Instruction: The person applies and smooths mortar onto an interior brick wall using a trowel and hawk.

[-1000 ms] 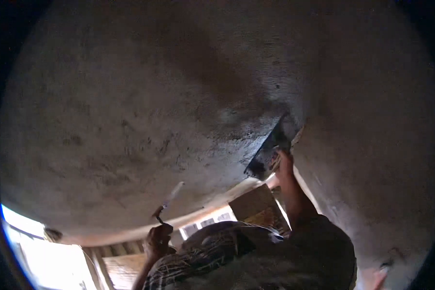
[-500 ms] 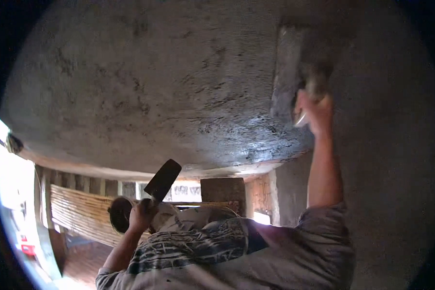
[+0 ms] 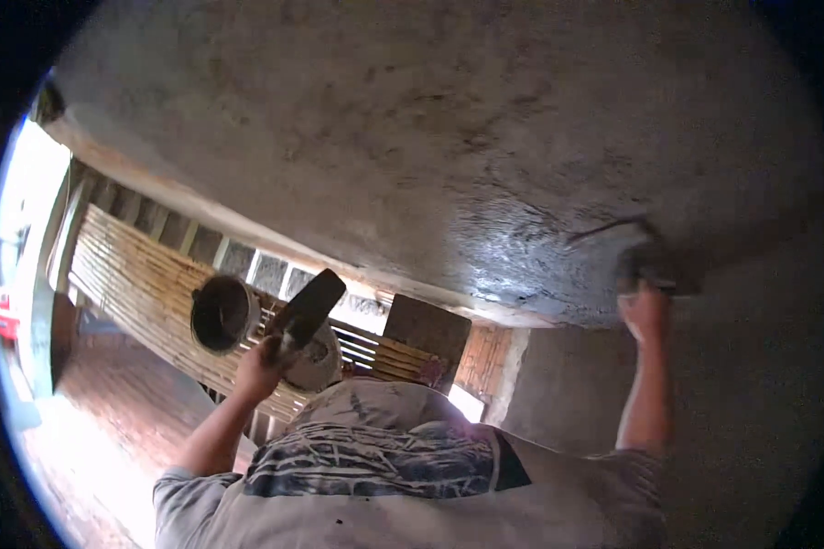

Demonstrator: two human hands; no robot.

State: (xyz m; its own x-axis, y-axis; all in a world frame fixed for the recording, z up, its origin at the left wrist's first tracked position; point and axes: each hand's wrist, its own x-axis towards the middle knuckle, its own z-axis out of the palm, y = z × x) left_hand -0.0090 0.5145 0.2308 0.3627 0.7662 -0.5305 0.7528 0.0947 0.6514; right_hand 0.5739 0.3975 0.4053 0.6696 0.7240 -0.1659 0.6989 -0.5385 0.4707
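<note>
My right hand (image 3: 645, 313) is closed round the handle of a plastering trowel (image 3: 648, 256), which lies against the grey plastered wall (image 3: 357, 137). Motion blurs this trowel, and its blade edges are hard to make out. A wet, shiny, rough patch (image 3: 513, 242) of plaster spreads to the left of it. Lower and to the left, my left hand (image 3: 260, 371) grips a trowel (image 3: 311, 302) with a dark, round-ended blade pointing up and away. That blade stands apart from the wall, above a pale bucket (image 3: 317, 362) that it partly hides.
A dark bucket (image 3: 222, 313) stands beside the pale one on a platform of bamboo poles (image 3: 133, 261). Farther right on the platform is a dark flat board (image 3: 428, 329). Brickwork (image 3: 490, 366) shows past it. Bright daylight comes in at the far left.
My right hand has brought the plastering trowel down the wall and slightly right. My left hand still holds its trowel. The view has tilted, showing more of the buckets and platform.
</note>
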